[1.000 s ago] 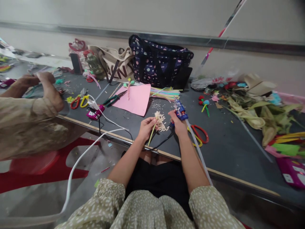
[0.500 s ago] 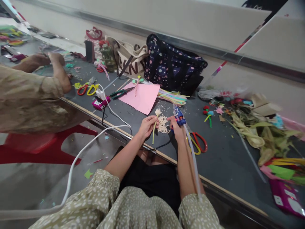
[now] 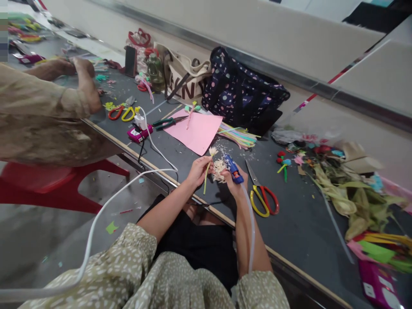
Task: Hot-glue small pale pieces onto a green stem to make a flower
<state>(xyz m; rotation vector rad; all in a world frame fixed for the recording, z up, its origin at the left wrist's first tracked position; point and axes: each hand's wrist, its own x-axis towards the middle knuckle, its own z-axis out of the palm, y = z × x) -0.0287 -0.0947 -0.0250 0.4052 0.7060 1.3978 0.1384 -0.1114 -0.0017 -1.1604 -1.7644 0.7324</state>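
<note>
My left hand (image 3: 198,171) pinches a green stick topped with a small pale flower (image 3: 212,151), held just above the near edge of the dark table (image 3: 299,223). My right hand (image 3: 236,182) grips a blue glue gun (image 3: 232,168) with a clear glue stick trailing back along my forearm. The gun's nozzle points left at a pale fringed strip (image 3: 219,166) between my two hands. Both hands are closed around what they hold.
Red and yellow scissors (image 3: 262,198) lie right of my hands. A pink paper sheet (image 3: 198,130), coloured straws (image 3: 238,136) and a spotted dark bag (image 3: 240,96) sit behind. A pink power strip (image 3: 139,134) with cables lies left. Another person's arm (image 3: 48,111) rests at far left. Dried leaves (image 3: 350,193) pile at right.
My right hand has turned the glue gun so its nozzle swings left toward the fringed strip. My view has tilted and drifted right. The flower stick stays in my left hand.
</note>
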